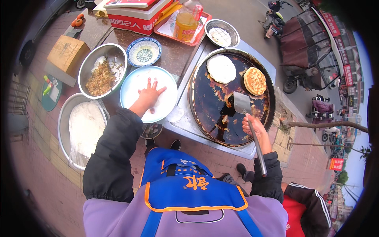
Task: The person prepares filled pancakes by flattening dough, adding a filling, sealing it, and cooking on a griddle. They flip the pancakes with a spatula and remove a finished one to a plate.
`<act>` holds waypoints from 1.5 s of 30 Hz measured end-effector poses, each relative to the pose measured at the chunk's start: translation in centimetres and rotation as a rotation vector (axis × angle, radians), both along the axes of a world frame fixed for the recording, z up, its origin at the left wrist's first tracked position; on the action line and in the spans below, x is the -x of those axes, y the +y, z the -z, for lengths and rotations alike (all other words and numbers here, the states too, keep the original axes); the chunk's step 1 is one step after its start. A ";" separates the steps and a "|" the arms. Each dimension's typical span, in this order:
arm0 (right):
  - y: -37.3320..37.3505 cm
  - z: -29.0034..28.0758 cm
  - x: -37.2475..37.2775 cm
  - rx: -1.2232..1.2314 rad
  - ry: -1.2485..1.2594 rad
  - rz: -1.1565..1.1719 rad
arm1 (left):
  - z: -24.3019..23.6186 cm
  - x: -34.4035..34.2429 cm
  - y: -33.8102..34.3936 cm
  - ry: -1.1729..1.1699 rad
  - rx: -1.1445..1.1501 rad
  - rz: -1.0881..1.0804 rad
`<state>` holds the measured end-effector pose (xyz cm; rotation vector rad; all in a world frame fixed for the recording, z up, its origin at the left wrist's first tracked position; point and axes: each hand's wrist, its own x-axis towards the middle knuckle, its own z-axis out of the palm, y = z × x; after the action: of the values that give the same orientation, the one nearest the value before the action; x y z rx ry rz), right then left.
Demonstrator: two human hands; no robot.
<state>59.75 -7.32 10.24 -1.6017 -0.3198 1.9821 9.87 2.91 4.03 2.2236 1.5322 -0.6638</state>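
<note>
Gripping a spatula (241, 103) is the right hand (259, 128); left hand (148, 96) splays, perhaps touching the plate (173, 95)

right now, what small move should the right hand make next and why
Perhaps ease the spatula under the browned flatbread to check its underside: the right hand grips the spatula, the blade is close to that flatbread, and its upper face is already browned.

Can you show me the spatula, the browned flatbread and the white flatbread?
Metal spatula (241, 102): head view, on its flat blade.
Browned flatbread (255, 81): head view, middle of its top.
White flatbread (221, 69): head view, middle of its top.
</note>
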 end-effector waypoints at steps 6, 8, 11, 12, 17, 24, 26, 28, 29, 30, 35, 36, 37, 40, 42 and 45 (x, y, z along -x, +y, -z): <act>0.2 1.4 6.2 -0.083 0.072 -0.188 | 0.1 0.0 0.0 0.001 0.000 0.005; 2.0 2.3 7.7 -0.066 0.091 -0.176 | 0.0 -0.1 0.0 0.000 -0.006 0.008; 5.2 3.5 9.3 -0.122 0.120 -0.125 | -0.3 -0.1 0.0 -0.011 -0.032 0.005; 6.3 3.7 9.6 -0.120 0.152 -0.077 | -0.4 -0.1 -0.1 -0.002 -0.014 0.010; 9.2 3.2 7.6 -0.114 0.715 0.128 | 0.0 -0.2 -0.1 -0.011 -0.014 -0.021; 11.3 1.1 5.5 -0.160 0.892 0.257 | 0.5 0.1 -0.3 -0.069 -0.070 -0.040; 11.6 0.6 5.3 -0.120 0.914 0.333 | 0.7 0.2 -0.4 -0.083 -0.089 -0.035; 11.8 0.3 5.0 -0.137 0.843 0.345 | 0.9 0.2 -0.5 -0.083 -0.102 -0.030; 11.9 0.2 4.8 -0.149 0.828 0.356 | 1.1 0.2 -0.5 -0.089 -0.101 -0.032; 11.9 0.2 4.6 -0.152 0.858 0.385 | 1.2 0.3 -0.5 -0.093 -0.101 -0.032; 11.0 0.6 3.1 -0.177 0.786 0.303 | 1.1 0.2 -0.2 -0.079 -0.057 -0.039; 10.3 0.7 2.8 -0.160 0.724 0.256 | 1.0 0.2 0.0 -0.062 -0.030 -0.035; 9.6 0.8 2.6 -0.142 0.661 0.207 | 0.8 0.1 0.1 -0.044 -0.004 -0.030; 6.5 0.9 2.3 -0.019 0.384 0.118 | 0.2 0.0 0.1 -0.028 0.009 -0.031; 3.9 1.0 2.8 -0.003 0.195 0.015 | -0.1 -0.1 0.0 -0.027 0.005 -0.025; 1.6 1.2 4.5 -0.001 0.172 -0.012 | -0.3 -0.1 -0.1 -0.016 -0.004 -0.019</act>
<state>55.20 -5.77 9.06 -1.4195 -0.2631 2.1114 9.98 2.77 4.36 2.2097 1.5460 -0.6357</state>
